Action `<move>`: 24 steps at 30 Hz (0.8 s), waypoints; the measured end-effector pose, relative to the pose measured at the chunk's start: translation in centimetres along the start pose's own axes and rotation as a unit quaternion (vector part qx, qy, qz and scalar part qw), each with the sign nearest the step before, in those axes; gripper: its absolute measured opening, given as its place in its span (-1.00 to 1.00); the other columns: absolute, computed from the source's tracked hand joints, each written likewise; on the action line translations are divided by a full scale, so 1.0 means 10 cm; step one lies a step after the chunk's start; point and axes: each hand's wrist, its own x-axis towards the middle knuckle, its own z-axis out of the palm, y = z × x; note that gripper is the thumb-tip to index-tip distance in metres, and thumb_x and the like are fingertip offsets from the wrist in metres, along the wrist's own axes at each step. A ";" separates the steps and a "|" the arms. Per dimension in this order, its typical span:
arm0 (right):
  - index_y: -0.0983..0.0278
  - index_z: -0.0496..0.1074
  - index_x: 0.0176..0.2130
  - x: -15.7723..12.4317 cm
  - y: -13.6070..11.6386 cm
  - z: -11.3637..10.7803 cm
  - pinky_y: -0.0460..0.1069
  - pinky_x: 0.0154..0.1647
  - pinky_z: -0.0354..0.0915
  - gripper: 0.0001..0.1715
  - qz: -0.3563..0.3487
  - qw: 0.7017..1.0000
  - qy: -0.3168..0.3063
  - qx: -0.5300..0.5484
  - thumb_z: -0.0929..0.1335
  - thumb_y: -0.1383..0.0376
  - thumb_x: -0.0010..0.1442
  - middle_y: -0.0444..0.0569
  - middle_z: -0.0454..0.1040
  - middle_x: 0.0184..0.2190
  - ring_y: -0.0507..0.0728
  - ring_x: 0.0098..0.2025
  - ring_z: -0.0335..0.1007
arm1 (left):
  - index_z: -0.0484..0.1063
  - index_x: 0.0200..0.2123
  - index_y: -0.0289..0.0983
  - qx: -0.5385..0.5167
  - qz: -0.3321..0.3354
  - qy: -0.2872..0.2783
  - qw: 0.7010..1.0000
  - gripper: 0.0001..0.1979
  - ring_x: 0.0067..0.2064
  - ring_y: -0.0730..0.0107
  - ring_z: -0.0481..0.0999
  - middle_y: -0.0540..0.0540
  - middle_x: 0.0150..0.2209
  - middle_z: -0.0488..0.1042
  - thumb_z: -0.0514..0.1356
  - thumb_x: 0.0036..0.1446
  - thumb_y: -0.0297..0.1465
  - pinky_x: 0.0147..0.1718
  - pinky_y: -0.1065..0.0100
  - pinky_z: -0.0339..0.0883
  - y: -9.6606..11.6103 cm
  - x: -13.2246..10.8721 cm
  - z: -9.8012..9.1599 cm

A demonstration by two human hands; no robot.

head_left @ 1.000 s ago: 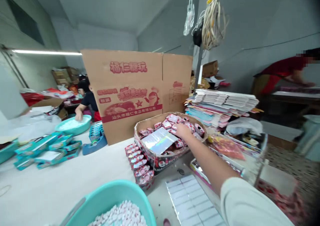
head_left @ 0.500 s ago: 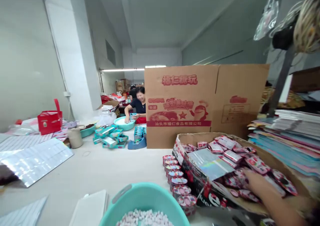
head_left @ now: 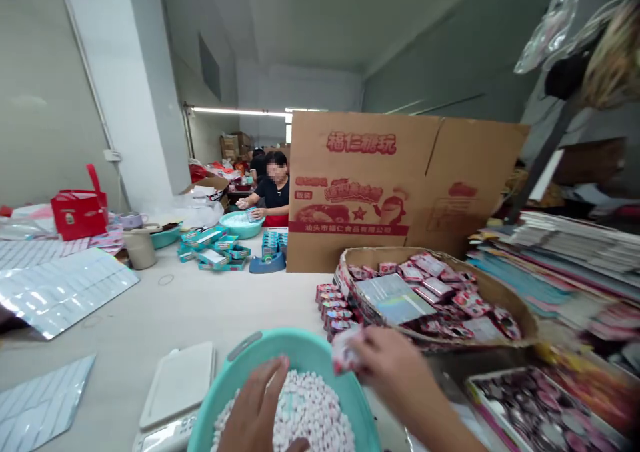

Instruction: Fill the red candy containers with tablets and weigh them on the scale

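Note:
My right hand [head_left: 393, 362] is closed round a small pink-and-white candy box [head_left: 345, 351], blurred by motion, above the right rim of a teal basin [head_left: 240, 365]. Many small white candies [head_left: 313, 402] lie in the basin. Over its left part is my left hand [head_left: 255, 405], its fingers stretched out and the thumb apart, with nothing seen in it. Beside the basin runs a row of upright pink candy boxes [head_left: 333, 305]. A cardboard carton [head_left: 525, 322] at the right holds a heap of similar pink boxes with a shiny silver sheet [head_left: 395, 299] on top.
Left of the basin sits a white scale [head_left: 177, 385]. A tray of round discs [head_left: 545, 405] lies at the lower right. Behind the carton stands a large cardboard panel [head_left: 360, 185]. Teal boxes [head_left: 213, 245] and a blue tape dispenser [head_left: 267, 262] are farther back, near a co-worker [head_left: 275, 192].
My right hand has come out of the carton to the left with a candy box. My left hand has entered over the basin. The view has tilted down and turned a little right.

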 end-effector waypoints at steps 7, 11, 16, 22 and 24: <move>0.10 0.49 0.01 0.05 -0.94 0.26 0.02 -0.13 0.31 -0.61 -0.022 0.973 -0.069 0.220 0.38 0.30 0.16 -0.01 0.54 -0.20 0.18 -0.17 0.44 | 0.48 0.00 -0.22 -0.216 -0.123 -0.040 0.968 -0.58 -0.02 0.12 0.56 -0.17 -0.03 0.58 0.21 0.02 -0.35 -0.01 0.20 0.44 0.08 0.06 0.05; 0.17 0.50 0.03 0.23 -0.74 0.47 0.06 -0.02 0.35 -0.60 0.146 0.933 -0.086 0.316 0.28 0.32 0.22 0.03 0.55 -0.09 0.17 -0.11 0.48 | 0.45 -0.10 -0.31 -0.270 -0.318 0.061 0.907 -0.58 -0.16 0.07 0.59 -0.16 -0.22 0.60 0.20 0.00 -0.20 -0.14 0.15 0.44 -0.07 0.11 -0.05; 0.08 0.31 0.25 0.31 -1.12 1.15 0.26 0.32 0.05 -0.37 0.042 0.910 -0.272 0.310 0.34 0.10 0.21 0.05 0.25 0.31 0.30 0.32 0.16 | 0.40 -0.20 -0.28 -0.325 -0.316 0.086 0.887 -0.63 -0.24 0.15 0.58 -0.10 -0.32 0.57 0.25 -0.08 -0.20 -0.23 0.25 0.42 -0.16 0.18 -0.13; 0.19 0.48 0.04 0.17 -1.61 1.43 0.24 0.28 0.10 -0.39 0.091 0.844 -0.257 0.462 0.47 0.08 -0.01 0.04 0.42 0.17 0.39 0.22 0.25 | 0.35 -0.17 -0.23 -0.257 -0.384 0.108 0.880 -0.74 -0.23 0.23 0.55 -0.10 -0.30 0.54 0.21 0.03 -0.32 -0.22 0.28 0.35 -0.05 0.15 -0.28; 0.24 0.51 -0.03 0.14 -1.64 1.44 0.22 0.20 0.20 -0.46 0.115 0.820 -0.273 0.489 0.43 0.04 0.04 0.05 0.48 0.10 0.38 0.14 0.33 | 0.34 -0.16 -0.22 -0.231 -0.386 0.093 0.888 -0.73 -0.25 0.24 0.54 -0.09 -0.30 0.53 0.21 0.01 -0.39 -0.21 0.28 0.34 -0.04 0.15 -0.31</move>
